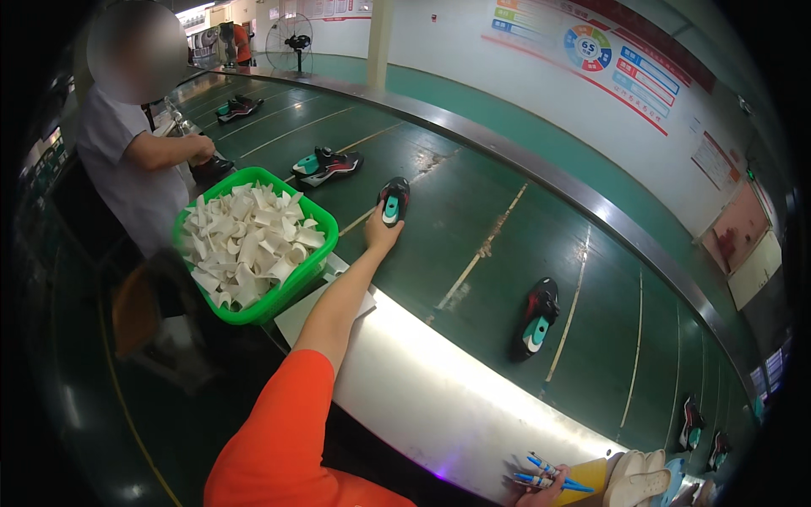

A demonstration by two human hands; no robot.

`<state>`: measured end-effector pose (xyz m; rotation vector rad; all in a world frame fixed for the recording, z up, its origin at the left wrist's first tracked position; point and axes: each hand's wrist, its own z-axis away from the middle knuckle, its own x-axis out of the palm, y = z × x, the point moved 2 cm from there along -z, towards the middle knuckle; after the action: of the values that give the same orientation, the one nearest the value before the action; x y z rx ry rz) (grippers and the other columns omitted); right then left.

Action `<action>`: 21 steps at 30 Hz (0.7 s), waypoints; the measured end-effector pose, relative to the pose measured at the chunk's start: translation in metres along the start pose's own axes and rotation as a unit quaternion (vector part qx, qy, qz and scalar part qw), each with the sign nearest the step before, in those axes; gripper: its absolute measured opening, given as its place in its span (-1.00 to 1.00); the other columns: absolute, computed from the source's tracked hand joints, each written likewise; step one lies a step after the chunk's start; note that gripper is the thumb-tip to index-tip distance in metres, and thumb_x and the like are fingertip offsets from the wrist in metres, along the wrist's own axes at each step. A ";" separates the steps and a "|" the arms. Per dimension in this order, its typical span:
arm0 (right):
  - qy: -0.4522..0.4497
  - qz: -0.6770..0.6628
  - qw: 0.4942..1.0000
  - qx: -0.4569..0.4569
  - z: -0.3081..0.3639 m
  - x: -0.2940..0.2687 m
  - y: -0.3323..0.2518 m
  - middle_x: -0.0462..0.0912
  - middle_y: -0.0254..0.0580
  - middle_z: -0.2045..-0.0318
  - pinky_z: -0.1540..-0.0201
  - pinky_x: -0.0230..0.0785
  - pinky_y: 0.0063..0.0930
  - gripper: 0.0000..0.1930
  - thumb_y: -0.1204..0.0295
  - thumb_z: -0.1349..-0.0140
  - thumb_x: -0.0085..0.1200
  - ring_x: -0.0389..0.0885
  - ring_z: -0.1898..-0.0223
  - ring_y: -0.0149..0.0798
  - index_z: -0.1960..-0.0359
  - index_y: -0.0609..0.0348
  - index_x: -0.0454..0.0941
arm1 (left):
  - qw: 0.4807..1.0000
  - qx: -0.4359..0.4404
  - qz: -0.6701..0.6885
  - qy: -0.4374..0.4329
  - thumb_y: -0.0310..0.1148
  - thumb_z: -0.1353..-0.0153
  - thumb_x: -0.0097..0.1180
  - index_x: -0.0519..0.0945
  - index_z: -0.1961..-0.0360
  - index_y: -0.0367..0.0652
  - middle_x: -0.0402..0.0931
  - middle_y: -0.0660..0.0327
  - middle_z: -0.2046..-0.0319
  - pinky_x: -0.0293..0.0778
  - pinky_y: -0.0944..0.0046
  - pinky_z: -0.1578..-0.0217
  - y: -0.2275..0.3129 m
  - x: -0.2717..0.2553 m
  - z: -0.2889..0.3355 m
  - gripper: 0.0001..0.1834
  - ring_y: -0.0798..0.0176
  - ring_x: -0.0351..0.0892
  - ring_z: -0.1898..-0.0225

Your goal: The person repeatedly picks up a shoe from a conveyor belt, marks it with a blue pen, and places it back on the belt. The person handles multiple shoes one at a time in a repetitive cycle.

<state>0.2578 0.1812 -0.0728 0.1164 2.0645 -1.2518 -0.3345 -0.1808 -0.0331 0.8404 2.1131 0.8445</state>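
My left hand (383, 231), at the end of an outstretched arm in an orange sleeve, is closed around the heel end of a black shoe (394, 196). That shoe has red edging and a teal and white inside, and it rests on the green conveyor belt (473, 194) with its toe toward the far side. Another such shoe (328, 166) lies just left of it. At the bottom edge my right hand (545, 493), only partly in view, grips several blue and white pens (553, 480).
A green basket (253, 315) full of white curved pieces stands left of my arm. More shoes (538, 317) lie along the belt. Pale shoe-shaped pieces (635, 483) sit beside my right hand. Across the basket, a co-worker (127, 144) handles a dark shoe (211, 166).
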 end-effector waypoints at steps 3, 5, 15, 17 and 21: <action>0.061 -0.232 0.948 0.208 -0.004 -0.001 -0.045 0.53 -0.22 0.35 0.45 0.39 -0.42 -0.69 0.28 -0.15 0.02 0.47 0.45 -0.28 0.10 0.10 0.40 | 0.996 -0.024 -0.086 -0.014 -0.19 0.25 0.24 0.43 -0.03 -0.27 0.54 -0.08 0.28 0.45 0.06 0.16 0.039 -0.011 0.017 -0.27 -0.09 0.54 0.24; 0.103 -0.393 0.840 0.359 -0.008 -0.009 -0.122 0.54 -0.27 0.44 0.49 0.37 -0.41 -0.77 0.31 -0.13 0.05 0.45 0.50 -0.34 0.22 0.13 0.48 | 0.992 0.003 -0.065 -0.110 -0.14 0.28 0.29 0.46 -0.01 -0.21 0.55 -0.05 0.26 0.45 0.07 0.15 0.068 -0.029 0.037 -0.27 -0.08 0.54 0.22; 0.056 -0.446 0.824 0.346 -0.009 0.006 -0.065 0.53 -0.25 0.49 0.61 0.40 -0.45 -0.75 0.22 -0.14 0.02 0.50 0.54 -0.31 0.29 0.11 0.46 | 0.901 0.063 0.136 -0.408 -0.14 0.09 0.29 0.34 -0.14 -0.20 0.47 -0.07 0.06 0.37 0.26 0.02 0.189 -0.193 0.241 -0.25 0.06 0.50 0.04; 0.054 -0.441 0.825 0.349 -0.010 0.007 -0.068 0.54 -0.23 0.46 0.59 0.43 -0.44 -0.74 0.20 -0.14 0.00 0.52 0.52 -0.29 0.26 0.09 0.44 | 0.914 0.098 0.130 -0.372 -0.17 0.03 0.24 0.30 -0.15 -0.26 0.42 -0.08 0.01 0.37 0.25 0.01 0.205 -0.202 0.274 -0.27 0.01 0.48 0.02; 0.023 -0.478 0.810 0.339 -0.010 0.010 -0.060 0.54 -0.22 0.46 0.60 0.43 -0.47 -0.74 0.17 -0.16 -0.05 0.55 0.53 -0.28 0.25 0.05 0.43 | 0.884 0.121 0.047 -0.448 -0.06 -0.02 0.19 -0.10 -0.28 -0.33 0.12 -0.16 -0.19 0.31 0.17 -0.05 0.222 -0.212 0.306 -0.01 -0.11 0.29 -0.12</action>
<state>0.2204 0.1545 -0.0315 -0.6621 1.5871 -2.5755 0.0874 -0.1203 0.0461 1.1813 1.3530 0.1399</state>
